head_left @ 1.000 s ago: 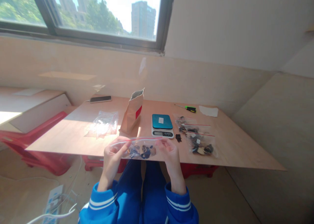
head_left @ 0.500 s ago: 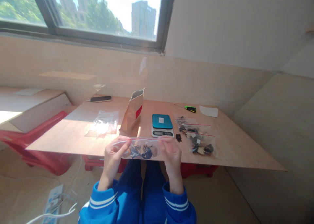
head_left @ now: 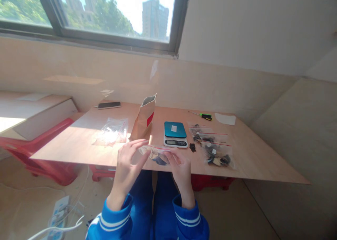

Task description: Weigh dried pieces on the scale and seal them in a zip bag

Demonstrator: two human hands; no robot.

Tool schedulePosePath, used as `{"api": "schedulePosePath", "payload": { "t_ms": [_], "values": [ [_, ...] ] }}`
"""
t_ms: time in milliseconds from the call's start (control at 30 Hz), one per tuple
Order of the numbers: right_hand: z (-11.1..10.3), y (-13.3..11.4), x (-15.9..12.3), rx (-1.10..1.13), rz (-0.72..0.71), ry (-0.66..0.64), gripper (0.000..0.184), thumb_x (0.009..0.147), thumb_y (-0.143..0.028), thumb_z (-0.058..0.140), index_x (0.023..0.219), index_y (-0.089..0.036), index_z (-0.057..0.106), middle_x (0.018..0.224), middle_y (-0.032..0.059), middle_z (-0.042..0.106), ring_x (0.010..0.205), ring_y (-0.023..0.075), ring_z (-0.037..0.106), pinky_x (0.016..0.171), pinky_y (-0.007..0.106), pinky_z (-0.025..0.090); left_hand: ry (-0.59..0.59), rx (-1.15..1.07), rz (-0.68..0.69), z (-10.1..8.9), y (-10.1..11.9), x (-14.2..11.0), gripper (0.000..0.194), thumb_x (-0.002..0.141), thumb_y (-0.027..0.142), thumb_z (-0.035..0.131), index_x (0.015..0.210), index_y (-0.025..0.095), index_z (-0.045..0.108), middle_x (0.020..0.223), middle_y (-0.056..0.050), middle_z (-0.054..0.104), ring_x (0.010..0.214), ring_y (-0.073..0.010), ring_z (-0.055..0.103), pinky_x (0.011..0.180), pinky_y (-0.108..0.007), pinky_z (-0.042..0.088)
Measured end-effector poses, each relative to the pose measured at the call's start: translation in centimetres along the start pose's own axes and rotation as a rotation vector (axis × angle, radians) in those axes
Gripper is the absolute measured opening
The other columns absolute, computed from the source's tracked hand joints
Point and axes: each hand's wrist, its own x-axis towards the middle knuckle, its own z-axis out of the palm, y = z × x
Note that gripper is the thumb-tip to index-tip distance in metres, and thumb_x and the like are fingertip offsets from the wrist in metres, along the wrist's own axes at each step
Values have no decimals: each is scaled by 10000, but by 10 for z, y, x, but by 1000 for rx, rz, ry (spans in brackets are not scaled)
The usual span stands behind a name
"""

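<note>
A clear zip-lock bag (head_left: 159, 158) with a red seal line hangs at the table's front edge, with dark and tan pieces inside. My right hand (head_left: 181, 168) pinches its right end along the top. My left hand (head_left: 127, 164) is at the bag's left end, thumb and fingers spread apart around it; whether they touch the plastic I cannot tell. Just beyond the bag stand a brown paper pouch (head_left: 143, 122), its top gaping, and a kitchen scale (head_left: 174, 130) with a teal plate and a small label. A small dark piece (head_left: 192, 147) lies beside the scale.
Several filled zip-lock bags (head_left: 218, 154) overlap on the right. Behind them are a screwdriver (head_left: 206, 117) and a white paper piece (head_left: 225, 119). Clear plastic bags (head_left: 113, 130) and a phone (head_left: 109, 105) lie on the left. Red stools (head_left: 63, 166) and a power strip (head_left: 58, 212) are below.
My left hand has loosened its pinch on the bag's left end and spread its fingers. The right hand has moved slightly left, and the bag is less stretched out.
</note>
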Motion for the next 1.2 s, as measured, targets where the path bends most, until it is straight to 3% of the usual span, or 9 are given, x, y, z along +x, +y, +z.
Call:
{"api": "schedulePosePath", "payload": {
  "t_ms": [133, 300, 533, 733, 1200],
  "values": [
    [-1, -8, 0, -107, -82, -73, 156, 874, -282, 589, 900, -249, 740, 864, 24, 747, 803, 200, 693, 760, 337, 565, -108, -27, 56, 9, 6, -2, 206, 815, 319, 653, 1010, 276, 698, 977, -37, 722, 946, -235, 630, 931, -384, 415],
    [-5, -10, 2, -154, -115, -122, 221, 884, -255, 573, 1041, -289, 725, 1002, 17, 746, 910, 203, 692, 817, 327, 551, -172, -30, 6, 10, -4, -5, 115, 837, 335, 630, 815, 239, 690, 803, -18, 704, 793, -198, 629, 762, -318, 444],
    [-12, -9, 1, -188, -48, -111, 121, 861, -267, 610, 844, -240, 727, 803, 1, 740, 750, 170, 687, 704, 273, 548, -168, -10, 21, 7, 0, -5, 123, 841, 338, 626, 820, 235, 690, 791, -19, 701, 773, -197, 618, 731, -315, 438],
    [-14, -19, 0, -180, -71, -151, 146, 872, -274, 593, 971, -214, 682, 934, 31, 730, 873, 177, 681, 807, 292, 536, -192, -37, 38, 11, -2, -6, 129, 845, 336, 626, 840, 220, 681, 780, -23, 682, 752, -183, 610, 713, -307, 453],
    [-8, -18, -2, -264, -209, -46, 77, 855, -208, 593, 857, -218, 670, 850, 18, 713, 830, 172, 663, 787, 305, 512, -262, -100, 30, 10, -1, -6, 91, 847, 295, 634, 862, 211, 668, 787, -3, 661, 763, -161, 609, 721, -293, 468]
  ]
}}
